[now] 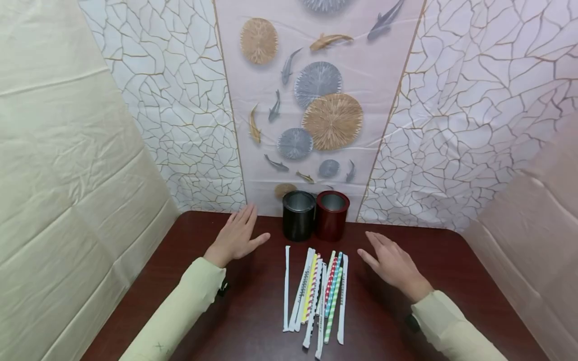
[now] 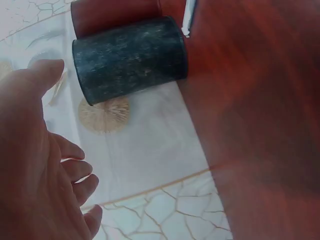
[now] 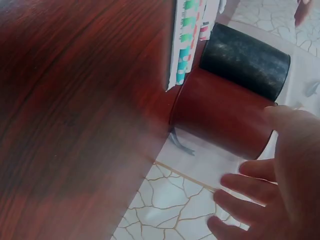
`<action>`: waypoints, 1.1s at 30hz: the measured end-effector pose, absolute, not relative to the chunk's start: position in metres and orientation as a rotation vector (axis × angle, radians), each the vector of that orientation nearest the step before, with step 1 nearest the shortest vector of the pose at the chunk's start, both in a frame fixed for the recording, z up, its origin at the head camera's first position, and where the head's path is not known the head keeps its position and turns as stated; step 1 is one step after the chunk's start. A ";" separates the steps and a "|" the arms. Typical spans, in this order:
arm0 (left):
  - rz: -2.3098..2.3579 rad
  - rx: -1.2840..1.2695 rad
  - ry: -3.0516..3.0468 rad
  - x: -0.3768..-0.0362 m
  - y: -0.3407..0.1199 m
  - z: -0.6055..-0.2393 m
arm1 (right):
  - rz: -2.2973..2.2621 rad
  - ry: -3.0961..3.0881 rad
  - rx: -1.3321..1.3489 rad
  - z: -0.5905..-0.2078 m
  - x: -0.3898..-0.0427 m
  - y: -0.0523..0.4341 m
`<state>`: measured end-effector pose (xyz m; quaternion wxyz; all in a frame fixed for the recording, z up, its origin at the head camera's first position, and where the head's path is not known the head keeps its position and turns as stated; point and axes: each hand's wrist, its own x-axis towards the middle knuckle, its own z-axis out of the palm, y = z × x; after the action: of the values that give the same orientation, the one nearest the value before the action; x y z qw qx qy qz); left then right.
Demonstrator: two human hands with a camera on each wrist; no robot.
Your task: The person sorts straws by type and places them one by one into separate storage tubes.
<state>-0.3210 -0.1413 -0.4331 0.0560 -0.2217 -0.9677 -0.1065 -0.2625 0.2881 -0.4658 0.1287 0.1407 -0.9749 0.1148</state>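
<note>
Hands lie flat and empty, so neither grip has hold of anything: the left hand rests with fingers straight and slightly spread on the tabletop, just left of the black cup, and the right hand lies the same way, palm down, to the right of the straws. Between the two hands the straws lie in a loose row, running lengthwise away from the person, most of them side by side and touching, one white one set a little apart on the left. They are paper-wrapped; stripes of yellow, red, green and teal show among the white. Beyond their far ends stand the black cup and a dark red cup, upright, touching each other, against the patterned backdrop. Both cups are open at the top with pale grey insides, and nothing shows in them.
</note>
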 end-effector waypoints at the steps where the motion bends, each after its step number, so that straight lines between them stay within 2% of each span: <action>1: -0.327 -0.677 -2.940 -0.324 -0.138 -0.430 | 0.366 -2.838 0.405 -0.465 -0.264 0.288; 18: -0.305 -0.758 -2.916 -0.381 -0.079 -0.399 | 0.803 -3.046 0.251 -0.467 -0.268 0.260; 33: -0.245 -0.664 -2.980 -0.404 -0.049 -0.414 | 0.912 -3.186 0.074 -0.486 -0.266 0.244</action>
<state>-0.4036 -0.0493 -0.4144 0.0394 -0.2168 -0.9721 -0.0799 -0.2662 0.2439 -0.4865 -0.0867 0.0223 -0.9575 0.2741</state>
